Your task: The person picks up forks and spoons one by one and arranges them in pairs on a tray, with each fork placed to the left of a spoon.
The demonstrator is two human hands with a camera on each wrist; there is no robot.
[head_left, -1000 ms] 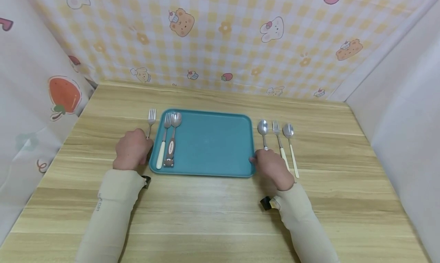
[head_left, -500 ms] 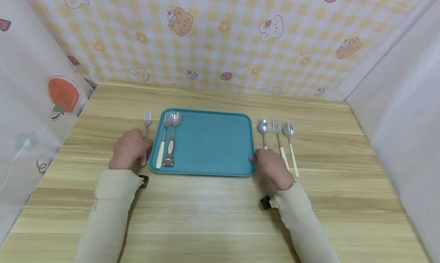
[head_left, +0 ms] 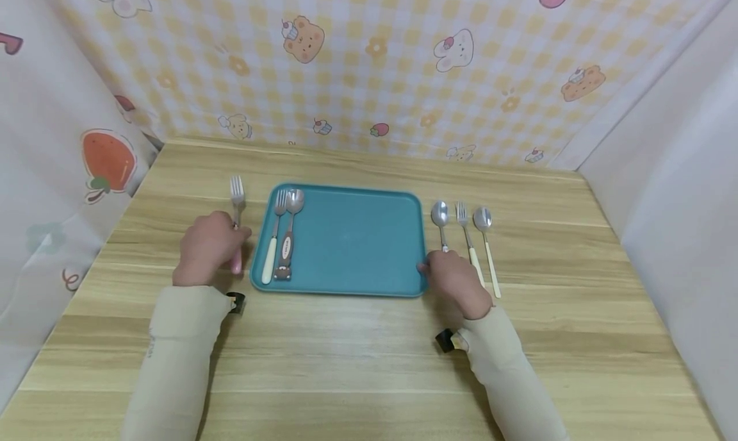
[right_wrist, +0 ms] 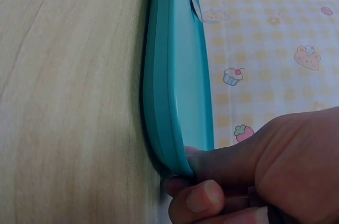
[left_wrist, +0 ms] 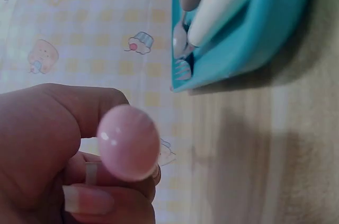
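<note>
My left hand grips a fork with a pink handle, left of the teal tray. The rounded pink handle end points at the left wrist camera, with curled fingers around it. Inside the tray's left side lie a white-handled fork and a spoon with a brown bear handle. At the tray's right edge my right hand pinches the rim. In the right wrist view the thumb is over the tray rim and the fingers curl below it.
Right of the tray lie a spoon partly hidden by my right hand, a white-handled fork and a spoon with a thin pale handle. A checked curtain hangs behind the wooden table.
My left hand has moved left with the pink-handled fork, away from the tray's edge. The right hand and the tray have stayed in place.
</note>
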